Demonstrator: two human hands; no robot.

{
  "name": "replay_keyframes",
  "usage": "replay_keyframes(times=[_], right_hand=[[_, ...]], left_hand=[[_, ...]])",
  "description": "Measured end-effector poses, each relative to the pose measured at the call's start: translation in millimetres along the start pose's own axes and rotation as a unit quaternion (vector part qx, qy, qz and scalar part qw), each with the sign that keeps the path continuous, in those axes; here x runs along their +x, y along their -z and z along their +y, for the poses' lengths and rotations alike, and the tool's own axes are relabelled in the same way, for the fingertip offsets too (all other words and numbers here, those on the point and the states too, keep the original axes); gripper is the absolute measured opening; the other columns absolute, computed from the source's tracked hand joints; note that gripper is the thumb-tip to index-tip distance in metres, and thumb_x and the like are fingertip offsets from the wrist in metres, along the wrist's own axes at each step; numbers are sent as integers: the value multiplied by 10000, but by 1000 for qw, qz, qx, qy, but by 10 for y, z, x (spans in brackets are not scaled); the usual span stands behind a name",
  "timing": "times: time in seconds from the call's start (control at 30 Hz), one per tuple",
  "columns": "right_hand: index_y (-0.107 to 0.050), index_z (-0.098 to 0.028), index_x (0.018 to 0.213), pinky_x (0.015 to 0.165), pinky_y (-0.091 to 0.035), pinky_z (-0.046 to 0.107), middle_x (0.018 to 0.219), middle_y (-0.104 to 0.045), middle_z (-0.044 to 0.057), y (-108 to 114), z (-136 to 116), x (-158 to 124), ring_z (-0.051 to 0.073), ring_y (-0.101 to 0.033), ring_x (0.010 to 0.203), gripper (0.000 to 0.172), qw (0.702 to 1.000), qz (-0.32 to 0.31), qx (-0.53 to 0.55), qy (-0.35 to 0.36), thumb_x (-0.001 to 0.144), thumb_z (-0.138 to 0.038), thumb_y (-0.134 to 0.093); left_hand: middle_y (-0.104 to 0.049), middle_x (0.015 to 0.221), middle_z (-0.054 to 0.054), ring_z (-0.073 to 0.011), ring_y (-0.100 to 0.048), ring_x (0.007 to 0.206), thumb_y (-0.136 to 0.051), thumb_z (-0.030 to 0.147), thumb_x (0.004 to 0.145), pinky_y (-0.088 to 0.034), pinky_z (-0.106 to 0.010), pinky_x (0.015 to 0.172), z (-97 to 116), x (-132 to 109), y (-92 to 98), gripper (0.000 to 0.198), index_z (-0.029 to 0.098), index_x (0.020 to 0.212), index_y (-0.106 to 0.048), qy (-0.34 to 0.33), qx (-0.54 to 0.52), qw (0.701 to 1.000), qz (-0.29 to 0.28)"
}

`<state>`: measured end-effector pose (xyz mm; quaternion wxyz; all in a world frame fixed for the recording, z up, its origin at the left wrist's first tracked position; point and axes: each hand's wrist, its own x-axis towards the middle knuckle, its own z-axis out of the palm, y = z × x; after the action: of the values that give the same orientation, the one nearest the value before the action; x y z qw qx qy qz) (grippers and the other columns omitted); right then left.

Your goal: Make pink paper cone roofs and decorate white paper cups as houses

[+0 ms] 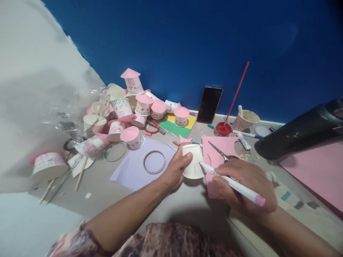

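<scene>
My left hand point(177, 166) is closed round a white paper cup point(192, 160), which is held upside down with its wide rim low. In my right hand point(248, 184) is a white felt-tip pen point(235, 186) with a pink end. The pen's tip touches the cup's side, where a faint purple outline shows. Beneath and behind my right hand lie scissors point(218, 149) on a sheet of pink paper point(210, 185). Left of the cup, a grey ring point(154, 162) rests on lilac paper point(128, 171).
Several decorated paper cups point(132, 85) with pink cone roofs crowd the back left. A phone point(210, 105) leans on the blue wall. To its right are a red pot point(223, 129) with a stick and a patterned cup point(245, 120). A dark cylinder point(297, 130) lies at the right.
</scene>
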<state>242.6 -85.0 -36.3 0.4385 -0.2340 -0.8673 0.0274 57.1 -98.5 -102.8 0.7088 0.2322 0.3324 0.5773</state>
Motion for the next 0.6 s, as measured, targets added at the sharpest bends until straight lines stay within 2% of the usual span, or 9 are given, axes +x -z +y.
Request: replay_keyframes(times=[0.27,0.43,0.6], right_hand=[[-670,-185,840,564,-513,264,657,-732,25,-61,-33,-40,144,-679,548,164,1000,12,22,-11,992,-209,-612],[-667,-187,813,555,-488,276,629,-714,18,-65,-33,-65,138,-656,524,250,1000,8,18,-17,1028,-261,-563],[-669,-185,831,549,-502,262,643,-726,18,-34,-30,-30,139,-669,532,199,1000,8,9,-2,1010,-228,-591]], left_hand=[[-637,907,0,-130,-590,718,-900,516,688,-477,-252,685,-21,-9,-10,612,208,1092,-558,1,9,1000,-6],[-628,911,3,-120,-585,722,-909,514,678,-474,-235,681,-18,-4,-11,637,209,1117,-563,8,10,1000,0],[-641,931,-4,-132,-602,728,-916,524,659,-489,-252,688,-10,-3,-16,649,215,1103,-557,6,9,1000,4]])
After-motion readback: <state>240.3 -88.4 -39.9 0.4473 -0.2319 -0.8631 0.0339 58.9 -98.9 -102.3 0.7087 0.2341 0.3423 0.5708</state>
